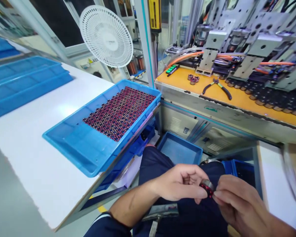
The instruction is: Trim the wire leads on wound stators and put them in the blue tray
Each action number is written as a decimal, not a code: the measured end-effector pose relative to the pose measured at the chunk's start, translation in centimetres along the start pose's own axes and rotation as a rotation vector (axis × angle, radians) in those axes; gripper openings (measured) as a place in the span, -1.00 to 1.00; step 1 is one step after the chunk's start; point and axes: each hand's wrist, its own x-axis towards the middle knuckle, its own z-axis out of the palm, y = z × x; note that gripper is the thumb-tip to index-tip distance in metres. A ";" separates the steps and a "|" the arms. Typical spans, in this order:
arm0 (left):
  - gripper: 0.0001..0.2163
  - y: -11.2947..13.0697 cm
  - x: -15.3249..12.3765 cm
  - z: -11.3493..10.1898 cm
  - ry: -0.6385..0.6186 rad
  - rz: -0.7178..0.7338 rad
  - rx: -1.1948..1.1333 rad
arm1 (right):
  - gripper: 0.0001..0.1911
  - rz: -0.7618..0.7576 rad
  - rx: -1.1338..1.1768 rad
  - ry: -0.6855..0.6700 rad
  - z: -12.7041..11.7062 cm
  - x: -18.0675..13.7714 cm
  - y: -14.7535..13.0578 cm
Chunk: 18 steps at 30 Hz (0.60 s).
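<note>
Over my lap, my left hand [185,184] grips a small motor stator [207,188], a dark grey metal ring with a red and black face, between thumb and fingers. Close against its right edge is my right hand [239,197], thumb and forefinger pinched together. Whatever lies between those right fingertips is too small or hidden to make out. To the left, a blue tray [71,138] on the white table carries many similar red and black parts [120,113] in tight rows.
Several small parts [193,79] and pliers [217,88] lie on the orange bench [187,74] below the machine [239,46]. A white fan [108,38] stands behind the tray. Blue trays [27,82] are stacked at far left; another blue tray [180,148] sits low beyond my knees.
</note>
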 end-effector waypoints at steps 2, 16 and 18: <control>-0.72 -0.1 -0.1 0.2 0.069 0.101 0.064 | -0.66 -0.009 -0.030 -0.025 0.0 -0.2 0.4; -0.66 0.1 0.4 0.7 0.098 0.382 -0.255 | -0.73 -0.086 0.030 -0.011 -0.7 0.3 0.9; -0.58 -0.2 0.4 0.6 0.067 0.214 -0.206 | -0.70 -0.096 0.045 -0.061 -1.0 0.5 0.7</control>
